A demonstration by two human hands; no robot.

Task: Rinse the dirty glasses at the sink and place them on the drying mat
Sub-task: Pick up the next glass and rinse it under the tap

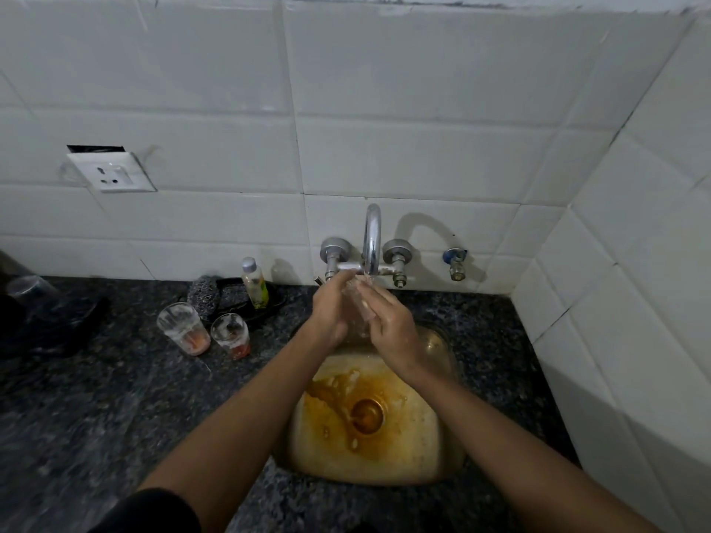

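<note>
One glass (pixel 359 305) held under the tap (pixel 372 240), above the sink (pixel 442 340) — long axis tilted, mouth toward the spout. Clasped between both grips: left hand (pixel 331 313), right hand (pixel 388 325). Two dirty glasses (pixel 184 328) waited leftward on the tabletop (pixel 115 398) — nearer the left.

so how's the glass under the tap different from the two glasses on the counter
The glass under the tap is held between the left hand and right hand over the sink; the two glasses on the counter stand free, untouched. The held glass looks clear, while both counter glasses show orange-red residue at the bottom and smeared walls. All three are clear tumblers.
</note>
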